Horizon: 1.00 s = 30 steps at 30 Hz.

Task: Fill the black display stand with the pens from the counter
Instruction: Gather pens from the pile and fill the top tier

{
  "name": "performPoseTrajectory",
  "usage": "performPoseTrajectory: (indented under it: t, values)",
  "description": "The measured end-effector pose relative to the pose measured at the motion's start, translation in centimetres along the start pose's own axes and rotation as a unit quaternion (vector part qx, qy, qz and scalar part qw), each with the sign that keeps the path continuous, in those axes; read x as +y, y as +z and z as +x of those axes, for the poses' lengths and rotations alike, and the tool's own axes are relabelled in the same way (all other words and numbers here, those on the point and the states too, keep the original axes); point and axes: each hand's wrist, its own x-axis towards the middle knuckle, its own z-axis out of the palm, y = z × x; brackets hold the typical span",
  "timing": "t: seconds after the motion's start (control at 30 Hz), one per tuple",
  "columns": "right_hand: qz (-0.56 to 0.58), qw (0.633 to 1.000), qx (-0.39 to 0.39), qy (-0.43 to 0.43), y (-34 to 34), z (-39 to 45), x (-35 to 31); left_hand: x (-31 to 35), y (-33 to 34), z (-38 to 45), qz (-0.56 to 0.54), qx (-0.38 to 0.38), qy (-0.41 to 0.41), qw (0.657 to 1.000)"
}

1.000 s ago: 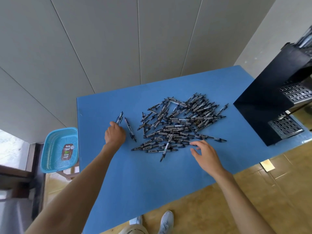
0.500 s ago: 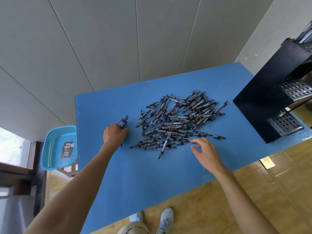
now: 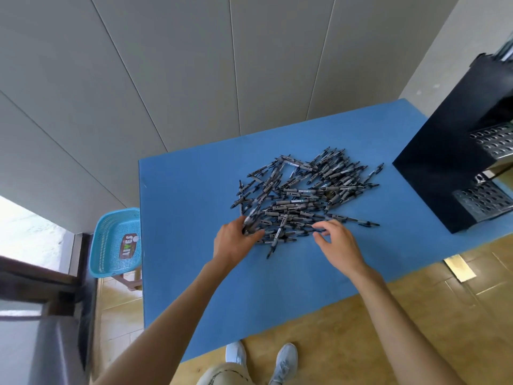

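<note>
Blue worktop [image 3: 194,273] w/ a big loose pile of pens [image 3: 302,195] spread across its middle, grey-and-black barrels crossing at all angles, none sorted. Left hand [image 3: 236,240] sits at the near-left edge of the pile; its grip is closed round a small bunch of pens, which are blurred, so count can't be told, and they stick up out of the fist towards the pile. Right hand [image 3: 337,241] is at the near edge of the pile, just right of centre, fingers loosely bent and spread, tips hovering at or touching the nearest pens; its grip holds nothing that can be seen. Both forearms are bare and reach in from the bottom of the view. Black display stand [image 3: 444,173] is on the right end of the worktop, well apart from the pile, w/ perforated metal tiers [image 3: 488,201] facing right; whether the holes have pens in them can't be told. Left of the worktop, lower down, is a light blue plastic basket [image 3: 111,245] w/ a label inside. Grey panelled wall [image 3: 194,65] behind; tan tiled floor [image 3: 416,315] below, w/ two pale shoes [image 3: 283,362] at the near edge.
</note>
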Motion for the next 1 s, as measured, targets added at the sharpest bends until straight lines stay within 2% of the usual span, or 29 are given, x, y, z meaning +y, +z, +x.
performPoseTrajectory:
  t: [0.1, 0.33, 0.53, 0.73, 1.0]
  values:
    - [-0.004, 1.0, 0.001, 0.005, -0.3, -0.5, 0.5, 2.6, 1.3, 0.9, 0.029, -0.018, 0.015, 0.999]
    - [-0.011, 1.0, 0.015, 0.02, -1.4, -2.1, 1.7, 4.5, 3.5, 1.7, 0.2, -0.071, 0.043, 0.976]
    - [-0.008, 0.999, 0.02, 0.028, -1.9, -2.7, 2.7, 2.9, 3.1, 0.8, 0.195, -0.062, 0.095, 0.974]
    - [-0.01, 1.0, 0.015, 0.022, -1.6, -2.6, 2.4, 1.0, 2.2, -0.2, 0.279, -0.096, 0.192, 0.936]
    - [0.0, 1.0, 0.0, 0.007, -1.0, -2.6, 1.5, 1.3, 2.1, -0.6, 0.393, -0.149, 0.212, 0.882]
